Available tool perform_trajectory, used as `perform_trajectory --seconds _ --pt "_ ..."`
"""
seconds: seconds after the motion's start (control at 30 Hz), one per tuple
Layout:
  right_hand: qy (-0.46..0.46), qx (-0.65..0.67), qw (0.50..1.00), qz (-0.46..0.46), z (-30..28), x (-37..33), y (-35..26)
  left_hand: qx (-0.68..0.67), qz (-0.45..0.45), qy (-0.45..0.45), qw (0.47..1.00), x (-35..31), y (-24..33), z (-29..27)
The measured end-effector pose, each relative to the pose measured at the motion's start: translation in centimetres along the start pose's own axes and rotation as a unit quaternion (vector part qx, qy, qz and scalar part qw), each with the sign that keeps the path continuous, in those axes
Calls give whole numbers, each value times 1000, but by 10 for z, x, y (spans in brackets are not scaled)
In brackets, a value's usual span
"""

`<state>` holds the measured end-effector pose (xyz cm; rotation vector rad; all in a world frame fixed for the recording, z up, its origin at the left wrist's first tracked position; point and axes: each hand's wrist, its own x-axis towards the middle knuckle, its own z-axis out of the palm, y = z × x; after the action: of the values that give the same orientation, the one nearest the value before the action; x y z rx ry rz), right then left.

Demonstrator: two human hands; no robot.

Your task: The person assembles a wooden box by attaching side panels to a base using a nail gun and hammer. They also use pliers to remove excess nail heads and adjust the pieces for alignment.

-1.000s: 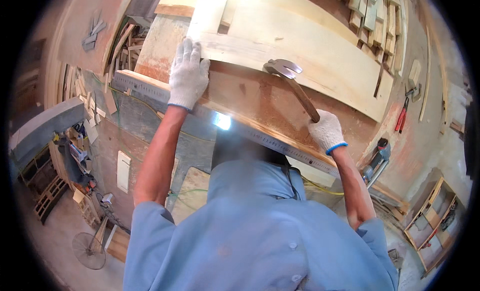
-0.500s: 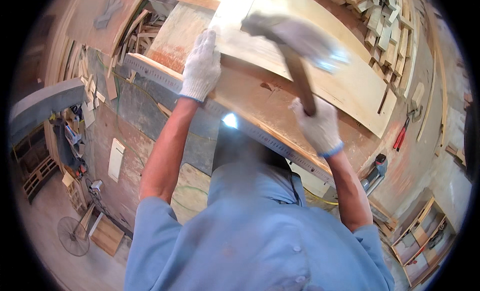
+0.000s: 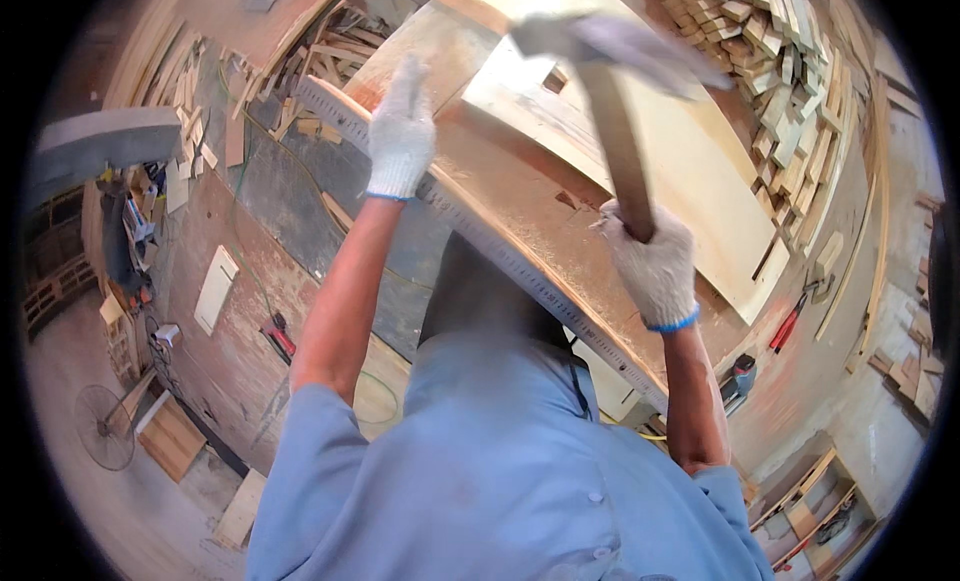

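My right hand [image 3: 652, 266], in a white knit glove with a blue cuff, grips a hammer [image 3: 618, 146] by its wooden handle. The hammer is raised over the bench, its head blurred by motion. My left hand [image 3: 400, 136], gloved the same way, lies by the bench's near edge with its fingers stretched out. Along that edge runs a long metal ruler [image 3: 480, 231]. Beyond both hands a pale plywood panel [image 3: 690, 196] with cut-outs rests on the brown bench top [image 3: 520, 196]. Part of the panel is hidden behind the hammer.
Stacked wood offcuts [image 3: 790, 101] fill the far right. Red-handled pliers [image 3: 788, 326] and a dark power tool [image 3: 740, 376] lie at right. More scrap wood [image 3: 345, 51] is piled at far left, and a standing fan [image 3: 105, 426] is at lower left.
The view has turned, so bench and panel appear shifted. The hammer is still raised in my right hand, its handle now more upright. My left hand stays by the bench edge.
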<state>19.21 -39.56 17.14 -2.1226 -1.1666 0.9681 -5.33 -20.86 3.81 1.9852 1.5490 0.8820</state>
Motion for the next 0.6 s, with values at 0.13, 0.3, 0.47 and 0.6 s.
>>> perform_trajectory --seconds 0.13,0.3,0.47,0.6 --pt "34 40 987 -151 7 -4 -16 -96 -23 93 991 -7 -25 -13" --pt "-84 -258 962 10 71 55 39 51 97 122 986 -14 -37 -2" --pt "-8 -68 995 -73 41 21 -10 96 108 117 982 -17 -43 -1" --pt "-59 -183 981 -11 68 43 47 84 96 87 988 -22 -39 0"
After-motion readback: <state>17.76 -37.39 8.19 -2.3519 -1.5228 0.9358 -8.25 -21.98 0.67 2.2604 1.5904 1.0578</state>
